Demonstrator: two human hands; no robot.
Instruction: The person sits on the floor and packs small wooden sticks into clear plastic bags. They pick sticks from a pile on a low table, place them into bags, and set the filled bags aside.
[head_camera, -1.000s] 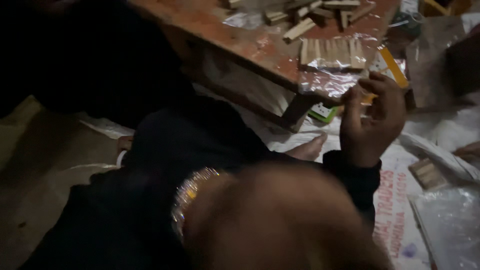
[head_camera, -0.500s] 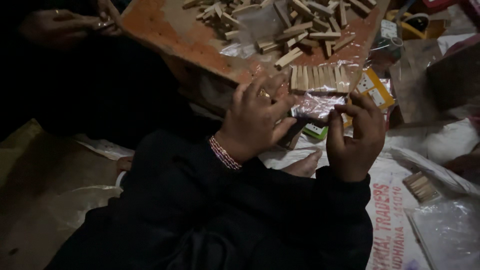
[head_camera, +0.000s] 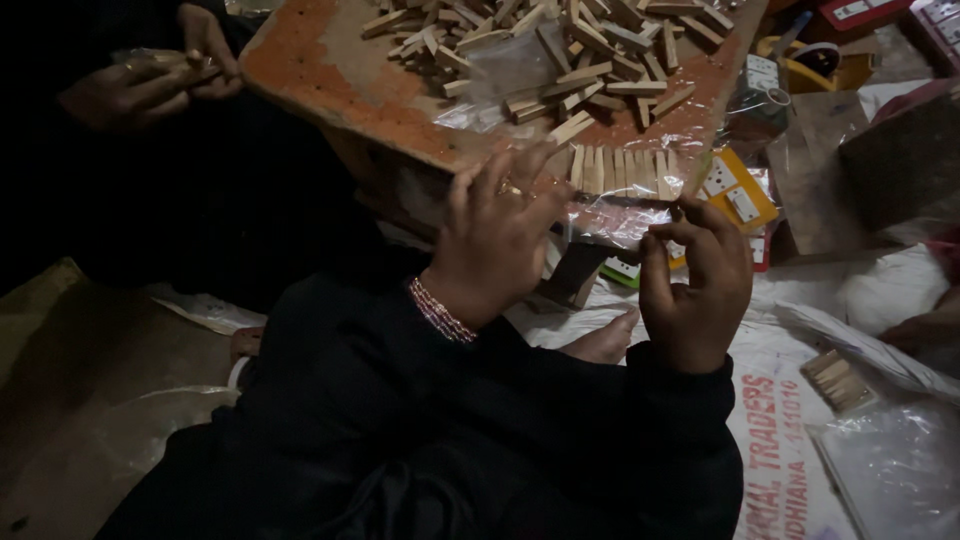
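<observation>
At the near edge of the worn orange board (head_camera: 330, 75), the left hand (head_camera: 497, 232) and right hand (head_camera: 697, 283) pinch opposite ends of a clear plastic sleeve (head_camera: 622, 210), stretching it flat under the row of small wooden sticks (head_camera: 620, 170), while loose sticks (head_camera: 560, 50) lie heaped farther back.

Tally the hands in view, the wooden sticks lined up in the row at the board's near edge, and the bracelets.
Hands: 4, the person's left hand and right hand, plus a co-worker's two hands
Wooden sticks in the row: about 8, the clear wrap blurs the count
Beaded bracelet: 1
Total: about 13
</observation>
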